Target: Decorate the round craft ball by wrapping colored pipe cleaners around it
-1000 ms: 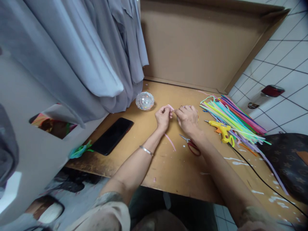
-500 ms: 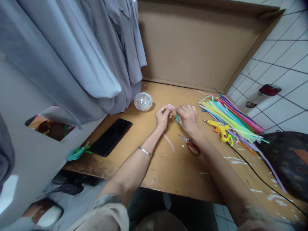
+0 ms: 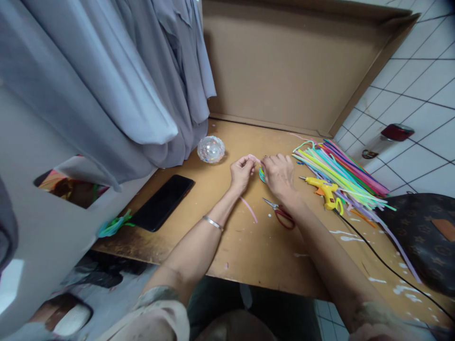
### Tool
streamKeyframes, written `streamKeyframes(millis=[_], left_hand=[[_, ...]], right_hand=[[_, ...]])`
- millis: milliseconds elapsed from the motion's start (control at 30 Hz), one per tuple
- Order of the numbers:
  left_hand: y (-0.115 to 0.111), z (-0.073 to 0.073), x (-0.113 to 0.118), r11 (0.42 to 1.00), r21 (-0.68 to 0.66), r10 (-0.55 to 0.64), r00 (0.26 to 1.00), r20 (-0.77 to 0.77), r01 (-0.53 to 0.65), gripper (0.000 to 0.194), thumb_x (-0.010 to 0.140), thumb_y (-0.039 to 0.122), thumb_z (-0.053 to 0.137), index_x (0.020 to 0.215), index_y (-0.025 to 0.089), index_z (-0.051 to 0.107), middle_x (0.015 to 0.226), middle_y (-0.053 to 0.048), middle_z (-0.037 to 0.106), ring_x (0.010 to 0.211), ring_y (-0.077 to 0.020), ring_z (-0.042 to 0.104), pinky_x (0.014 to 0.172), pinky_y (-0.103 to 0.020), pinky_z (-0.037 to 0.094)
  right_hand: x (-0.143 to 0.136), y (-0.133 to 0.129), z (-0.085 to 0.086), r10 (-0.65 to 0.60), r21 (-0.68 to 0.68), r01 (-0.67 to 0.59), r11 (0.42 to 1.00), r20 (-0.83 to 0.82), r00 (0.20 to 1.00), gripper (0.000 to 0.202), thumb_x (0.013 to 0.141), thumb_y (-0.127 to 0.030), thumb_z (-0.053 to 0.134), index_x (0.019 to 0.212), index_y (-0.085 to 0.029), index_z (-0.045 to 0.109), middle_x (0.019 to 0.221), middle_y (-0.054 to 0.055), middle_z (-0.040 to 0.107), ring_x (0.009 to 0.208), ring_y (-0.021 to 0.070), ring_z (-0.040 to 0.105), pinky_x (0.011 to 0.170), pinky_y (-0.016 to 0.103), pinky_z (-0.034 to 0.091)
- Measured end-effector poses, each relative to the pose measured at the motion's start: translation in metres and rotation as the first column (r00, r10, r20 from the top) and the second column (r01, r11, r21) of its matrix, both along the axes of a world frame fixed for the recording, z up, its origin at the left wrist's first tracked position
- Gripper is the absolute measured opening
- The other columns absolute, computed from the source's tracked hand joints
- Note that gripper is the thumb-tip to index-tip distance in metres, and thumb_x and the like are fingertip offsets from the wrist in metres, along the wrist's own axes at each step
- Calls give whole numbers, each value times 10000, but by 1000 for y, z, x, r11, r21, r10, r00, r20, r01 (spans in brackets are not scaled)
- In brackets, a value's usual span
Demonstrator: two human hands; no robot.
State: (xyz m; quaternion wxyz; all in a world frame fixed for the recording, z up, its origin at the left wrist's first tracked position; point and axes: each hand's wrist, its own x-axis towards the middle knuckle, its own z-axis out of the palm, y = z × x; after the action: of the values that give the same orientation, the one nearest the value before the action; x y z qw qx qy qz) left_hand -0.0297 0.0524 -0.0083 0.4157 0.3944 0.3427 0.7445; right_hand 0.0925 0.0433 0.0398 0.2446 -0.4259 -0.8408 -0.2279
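Note:
A pink pipe cleaner point(image 3: 253, 157) is pinched between the fingers of my left hand point(image 3: 242, 174) and spans to my right hand point(image 3: 279, 176), whose closed fingertips grip its other end. Partly hidden beside my right hand is a teal and yellow coiled piece point(image 3: 262, 174). Below my left wrist a loose pink strip point(image 3: 249, 210) lies on the table. Red-handled scissors point(image 3: 283, 217) rest under my right wrist. A clear round bowl point(image 3: 211, 149) stands to the left of my hands.
On the right are a yellow glue gun point(image 3: 325, 190) with a black cord, a pile of coloured pipe cleaners point(image 3: 341, 173) and a dark bag point(image 3: 423, 237). A black phone point(image 3: 163, 202) lies left. Cardboard point(image 3: 291, 66) stands behind; grey cloth point(image 3: 142, 71) hangs at left.
My right hand has shifted slightly right, away from my left hand, so more of the pink pipe cleaner and the coiled piece shows between them.

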Motion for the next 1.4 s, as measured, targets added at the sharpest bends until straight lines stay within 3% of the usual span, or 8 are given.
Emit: streamKeyframes(millis=[133,400,700,900,1200,1400], left_hand=[[-4,-1,0,999,26,-20,988,-151,24,393,784,505,713,626,155,626,512,49,477,481,-64,381,487,-206,319],[-10,1,-2,983,179,52,888,-457,35,255,783,422,731,685,187,728,567,11,552,577,-116,452,604,-245,387],[-10,-2,2,993,116,40,942,-334,-2,277,771,422,742,710,152,744,585,27,543,569,-90,426,582,-228,354],[-10,0,7,999,42,8,974,-226,2,307,721,458,785,714,154,747,621,12,626,569,-88,474,592,-222,400],[-13,6,13,998,8,-61,994,-85,62,382,661,526,810,710,155,735,534,35,567,533,-76,472,563,-210,410],[-14,7,12,998,36,-53,995,-89,56,429,683,574,784,708,149,727,510,47,523,506,-61,413,522,-203,358]], right_hand=[[4,1,5,-21,72,21,997,6,1000,266,965,-157,445,860,-168,688,811,119,658,807,249,455,705,368,231],[16,10,14,125,50,-130,990,90,988,297,993,-202,405,848,-189,664,831,107,640,839,245,448,742,375,247],[18,9,15,45,135,-49,990,28,999,298,987,-195,404,855,-191,671,857,110,630,827,239,449,720,363,248],[10,7,5,49,112,-33,993,-142,989,316,1004,-289,411,839,-194,664,843,100,622,801,231,470,711,351,289],[4,8,-3,110,-7,-127,992,-464,879,291,979,-312,469,836,-204,697,826,79,664,789,209,568,732,332,415],[0,5,-3,138,-64,-201,977,-528,838,290,975,-318,480,854,-198,715,831,76,691,780,198,614,744,319,460]])
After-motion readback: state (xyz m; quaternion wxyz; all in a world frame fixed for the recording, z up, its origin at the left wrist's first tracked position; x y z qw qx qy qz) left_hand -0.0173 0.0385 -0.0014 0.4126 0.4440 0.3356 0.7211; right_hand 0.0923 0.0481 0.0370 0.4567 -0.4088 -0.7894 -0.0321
